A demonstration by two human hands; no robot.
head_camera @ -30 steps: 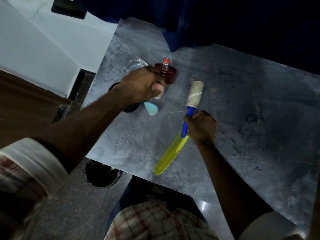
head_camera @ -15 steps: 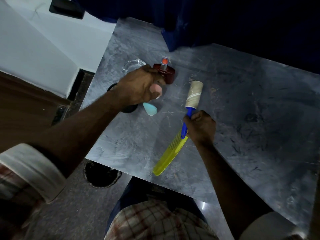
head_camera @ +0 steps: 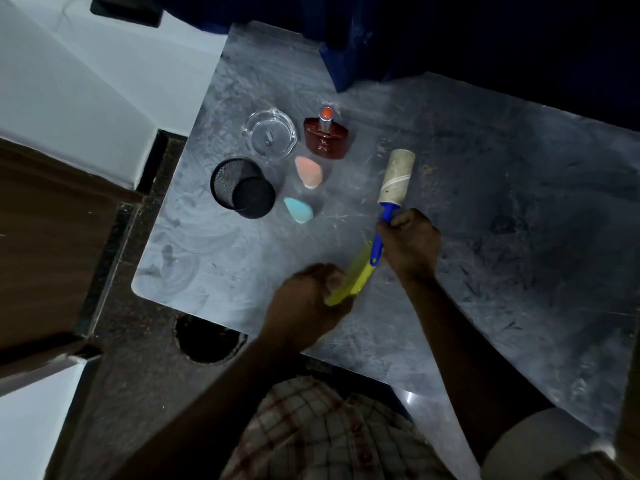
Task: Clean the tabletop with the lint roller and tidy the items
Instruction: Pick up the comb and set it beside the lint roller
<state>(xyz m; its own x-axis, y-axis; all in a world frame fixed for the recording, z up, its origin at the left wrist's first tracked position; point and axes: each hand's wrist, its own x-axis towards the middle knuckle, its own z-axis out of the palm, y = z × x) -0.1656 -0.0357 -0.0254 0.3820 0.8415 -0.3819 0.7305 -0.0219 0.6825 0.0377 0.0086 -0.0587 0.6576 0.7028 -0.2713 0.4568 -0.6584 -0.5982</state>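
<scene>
Head view: my right grip (head_camera: 410,244) is clamped on the lint roller (head_camera: 396,176) by its blue plastic handle, the soiled paper drum pointing to 12 o'clock over mid-counter (head_camera: 502,209). My left grip (head_camera: 304,303) clutches the translucent yellow comb (head_camera: 353,275) at 6 o'clock. The mesh cup (head_camera: 242,187), glass ashtray (head_camera: 270,136), perfume bottle (head_camera: 326,138) and teardrop sponges (head_camera: 309,171) sit grouped at 10 o'clock. I judge the tidying half done, since specks remain on the scuffed grey surface.

The bench (head_camera: 485,237) is grey, with pale swirls and dark scuffs. The lint roller (head_camera: 394,178) has a blue handle and a dirty cream roll. The comb (head_camera: 356,271) is translucent yellow. Beside the peach sponge (head_camera: 309,171) and the light blue sponge (head_camera: 298,209) are a dark red bottle (head_camera: 326,140) and a black mesh cup (head_camera: 242,187). The shirt (head_camera: 311,427) is checked red on cream.
</scene>
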